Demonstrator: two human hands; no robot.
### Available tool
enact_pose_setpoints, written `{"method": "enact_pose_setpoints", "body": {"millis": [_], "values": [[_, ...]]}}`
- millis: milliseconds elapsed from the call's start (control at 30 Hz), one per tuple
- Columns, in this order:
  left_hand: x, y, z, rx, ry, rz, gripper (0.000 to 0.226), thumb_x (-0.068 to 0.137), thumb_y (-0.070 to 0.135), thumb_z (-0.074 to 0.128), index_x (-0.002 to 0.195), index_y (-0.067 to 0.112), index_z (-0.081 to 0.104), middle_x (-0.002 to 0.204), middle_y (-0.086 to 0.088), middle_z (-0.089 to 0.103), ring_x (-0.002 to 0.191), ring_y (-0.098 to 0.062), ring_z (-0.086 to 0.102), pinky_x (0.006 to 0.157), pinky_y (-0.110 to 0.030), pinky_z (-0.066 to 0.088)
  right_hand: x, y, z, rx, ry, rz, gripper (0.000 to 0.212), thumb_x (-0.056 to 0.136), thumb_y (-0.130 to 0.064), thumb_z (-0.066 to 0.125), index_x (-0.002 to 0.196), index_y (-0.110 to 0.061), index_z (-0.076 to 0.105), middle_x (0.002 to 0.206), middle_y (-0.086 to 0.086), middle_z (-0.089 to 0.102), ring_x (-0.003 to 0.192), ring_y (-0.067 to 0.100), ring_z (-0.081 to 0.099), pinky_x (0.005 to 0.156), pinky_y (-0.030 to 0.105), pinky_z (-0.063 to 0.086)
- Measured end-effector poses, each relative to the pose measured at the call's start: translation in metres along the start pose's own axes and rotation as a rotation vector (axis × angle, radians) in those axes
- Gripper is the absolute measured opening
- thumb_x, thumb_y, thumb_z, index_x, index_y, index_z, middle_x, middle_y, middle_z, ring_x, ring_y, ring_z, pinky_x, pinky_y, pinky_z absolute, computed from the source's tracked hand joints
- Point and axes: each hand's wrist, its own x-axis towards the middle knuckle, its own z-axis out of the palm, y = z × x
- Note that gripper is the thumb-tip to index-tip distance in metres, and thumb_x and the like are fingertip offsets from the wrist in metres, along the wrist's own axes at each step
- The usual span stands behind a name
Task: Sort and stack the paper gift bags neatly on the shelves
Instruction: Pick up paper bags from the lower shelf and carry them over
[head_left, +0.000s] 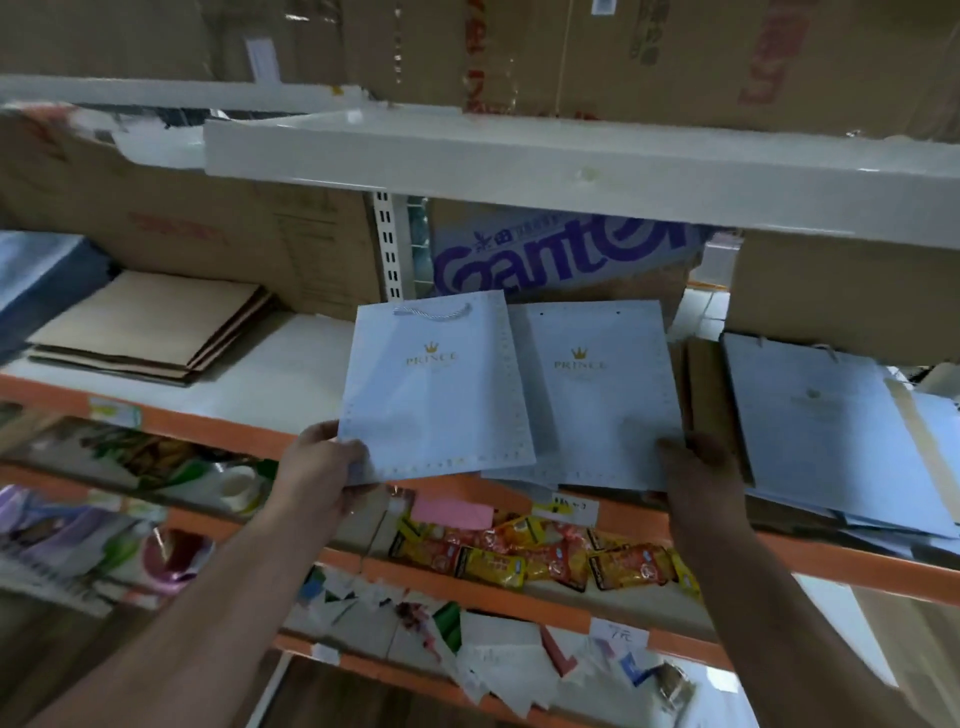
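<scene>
Blue gift bag (436, 384) pinched at lower-left corner by left grip (322, 462); right grip (701, 467) clasps bag stack (597, 405).

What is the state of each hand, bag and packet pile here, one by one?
left hand, grips the left bag's lower left corner.
left bag, folded flat, lifted, overlapping the middle bag.
right hand, holds the middle bag's lower right corner.
middle bag, folded flat, on a small pile.
right stack, blue bags lying flat, overhanging the shelf edge.
brown bags, stacked flat, untouched.
packets, in a loose heap.
</scene>
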Motion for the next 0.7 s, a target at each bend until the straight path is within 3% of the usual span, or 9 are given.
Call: {"method": "enact_pose_setpoints", "body": {"millis": [100,200,267,333,400,433,500,600,700], "values": [[-0.004,0.003,-0.036,-0.02,0.041,0.009,0.033,0.091,-0.011,0.049,0.122,-0.002,0.053,0.108,-0.025,0.063,0.076,-0.043,0.063,0.061,-0.046,0.052,-0.018,0.0,0.031,-0.034,-0.067,0.0,0.012,0.096,-0.007,0.056,0.097,-0.014,0.065,0.093,0.007,0.067,0.078,0.025,0.064,0.057,0.034,0.05],[-0.006,0.004,-0.079,-0.074,0.103,-0.001,0.035,0.092,-0.01,0.053,0.125,0.002,0.054,0.113,-0.019,0.066,0.09,-0.043,0.067,0.068,-0.051,0.059,-0.037,0.002,0.068,-0.096,-0.085,0.009,0.016,0.093,-0.006,0.06,0.087,-0.021,0.062,0.092,0.004,0.065,0.083,0.027,0.065,0.072,0.048,0.058],[-0.009,0.004,-0.113,-0.078,0.147,-0.002,0.032,0.094,-0.008,0.053,0.124,0.006,0.053,0.112,-0.014,0.064,0.09,-0.039,0.066,0.061,-0.045,0.057,-0.054,0.006,0.095,-0.18,-0.122,-0.013,0.01,0.091,-0.014,0.061,0.09,-0.024,0.062,0.096,0.007,0.066,0.089,0.03,0.065,0.081,0.058,0.057],[-0.012,0.006,-0.152,-0.086,0.166,-0.002,0.029,0.096,-0.008,0.05,0.122,0.006,0.052,0.11,-0.015,0.061,0.088,-0.041,0.064,0.052,-0.038,0.052,-0.08,0.01,0.126,-0.198,-0.182,-0.023,0.007,0.092,-0.016,0.059,0.095,-0.021,0.063,0.101,0.01,0.068,0.092,0.031,0.066,0.085,0.055,0.056],[-0.013,0.005,-0.195,-0.082,0.203,-0.001,0.028,0.098,-0.006,0.049,0.122,0.007,0.051,0.112,-0.015,0.061,0.083,-0.039,0.064,0.052,-0.04,0.051,-0.106,0.02,0.158,-0.201,-0.232,-0.033,0.008,0.092,-0.016,0.06,0.09,-0.022,0.064,0.105,0.01,0.069,0.095,0.032,0.067,0.087,0.058,0.056],[-0.014,0.005,-0.219,-0.075,0.227,-0.003,0.029,0.098,-0.005,0.048,0.124,0.006,0.051,0.113,-0.018,0.061,0.081,-0.038,0.065,0.054,-0.045,0.053,-0.123,0.024,0.174,-0.232,-0.247,-0.045,0.007,0.092,-0.018,0.06,0.088,-0.023,0.063,0.104,0.01,0.069,0.093,0.031,0.067,0.082,0.058,0.056],[-0.015,0.005,-0.269,-0.092,0.263,-0.003,0.033,0.096,-0.007,0.047,0.127,0.002,0.052,0.115,-0.024,0.062,0.078,-0.04,0.065,0.062,-0.058,0.056,-0.159,0.03,0.208,-0.244,-0.289,-0.029,0.008,0.096,-0.016,0.057,0.093,-0.022,0.061,0.101,0.009,0.067,0.085,0.028,0.065,0.065,0.045,0.057],[-0.016,0.001,-0.343,-0.123,0.266,0.04,0.032,0.092,-0.012,0.048,0.122,-0.004,0.055,0.115,-0.026,0.065,0.086,-0.042,0.066,0.053,-0.042,0.056,-0.205,0.045,0.256,-0.239,-0.368,-0.013,0.011,0.101,-0.01,0.05,0.106,-0.012,0.06,0.098,0.009,0.067,0.082,0.029,0.064,0.061,0.038,0.051],[-0.017,-0.002,-0.405,-0.132,0.294,0.026,0.035,0.085,-0.01,0.05,0.117,0.0,0.06,0.11,-0.022,0.069,0.089,-0.04,0.069,0.058,-0.04,0.059,-0.249,0.054,0.299,-0.221,-0.394,-0.013,0.011,0.1,-0.01,0.052,0.093,-0.015,0.058,0.096,0.011,0.066,0.082,0.029,0.063,0.063,0.041,0.053]]}}
